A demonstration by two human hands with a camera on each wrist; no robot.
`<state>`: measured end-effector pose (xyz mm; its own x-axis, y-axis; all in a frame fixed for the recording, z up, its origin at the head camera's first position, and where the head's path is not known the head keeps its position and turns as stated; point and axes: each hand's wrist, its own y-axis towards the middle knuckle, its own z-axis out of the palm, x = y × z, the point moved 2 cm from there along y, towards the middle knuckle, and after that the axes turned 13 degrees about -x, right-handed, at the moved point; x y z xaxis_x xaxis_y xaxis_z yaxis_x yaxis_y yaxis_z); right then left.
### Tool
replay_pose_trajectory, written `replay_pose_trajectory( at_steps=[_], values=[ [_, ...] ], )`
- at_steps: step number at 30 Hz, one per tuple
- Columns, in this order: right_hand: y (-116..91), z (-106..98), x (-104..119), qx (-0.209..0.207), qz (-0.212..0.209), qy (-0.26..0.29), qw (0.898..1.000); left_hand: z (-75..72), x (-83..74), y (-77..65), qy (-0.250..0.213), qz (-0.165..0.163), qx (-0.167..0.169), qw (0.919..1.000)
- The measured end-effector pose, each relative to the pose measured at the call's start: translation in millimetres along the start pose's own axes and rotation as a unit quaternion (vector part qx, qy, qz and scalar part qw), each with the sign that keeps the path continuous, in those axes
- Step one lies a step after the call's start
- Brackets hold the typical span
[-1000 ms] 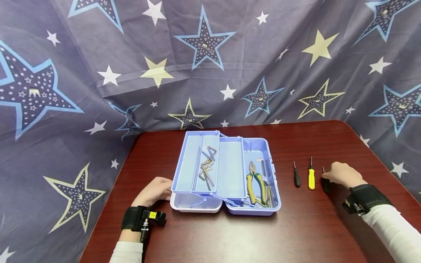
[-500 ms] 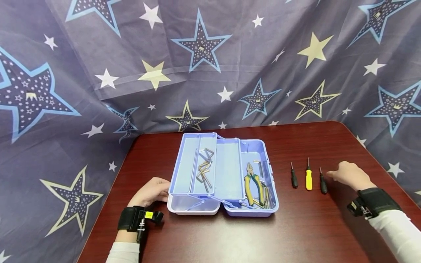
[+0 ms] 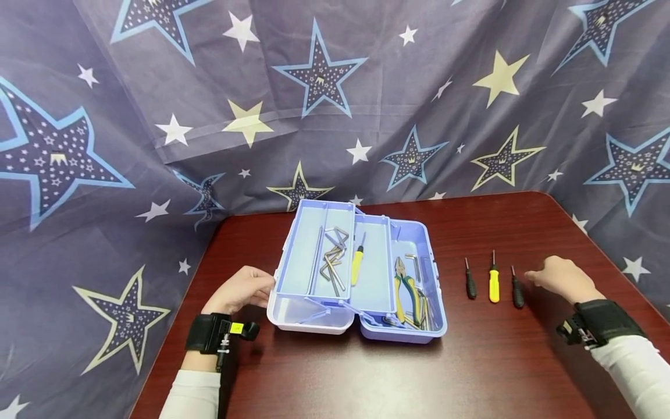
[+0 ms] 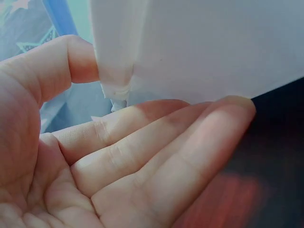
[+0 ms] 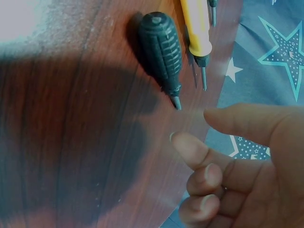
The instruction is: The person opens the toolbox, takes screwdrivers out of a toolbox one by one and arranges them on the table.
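Observation:
A blue cantilever toolbox stands unfolded on the table. My left hand holds its whitish lid at the left side. In the left wrist view, the fingers reach under the lid's edge while the thumb touches its side wall. Hex keys lie in the upper tray, and a yellow screwdriver in the middle one, partly covered. My right hand holds nothing, its thumb and index finger apart. Beside it lies a black-handled screwdriver, apart from the fingers in the right wrist view.
Left of that screwdriver lie a yellow screwdriver and another black one. Pliers and several hex keys sit in the toolbox's base. A star-patterned cloth hangs behind the dark red table.
The right hand has let go of the right-hand black screwdriver and drawn off to the right. The left hand has raised the lid side; the trays shifted, and a yellow screwdriver now shows in the middle tray.

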<state>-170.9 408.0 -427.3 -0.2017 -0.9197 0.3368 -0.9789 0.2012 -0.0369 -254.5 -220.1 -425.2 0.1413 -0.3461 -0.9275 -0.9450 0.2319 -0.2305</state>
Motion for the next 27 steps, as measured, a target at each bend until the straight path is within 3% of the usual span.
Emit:
replay_pose_trajectory(
  at_steps=[5,9,27],
  values=[
    [-2,2,-5,0.005,0.015,0.001,1.0,0.6,-9.0,-2.1,0.011,0.002,-0.001,0.9999],
    [-2,3,-7,0.005,0.015,0.001,1.0,1.5,-7.6,-2.2,0.012,0.001,0.001,0.9999],
    [-3,-3,2,0.007,0.004,-0.005,1.0,9.7,36.0,-3.5,-0.044,-0.024,0.018,0.9986]
  ],
)
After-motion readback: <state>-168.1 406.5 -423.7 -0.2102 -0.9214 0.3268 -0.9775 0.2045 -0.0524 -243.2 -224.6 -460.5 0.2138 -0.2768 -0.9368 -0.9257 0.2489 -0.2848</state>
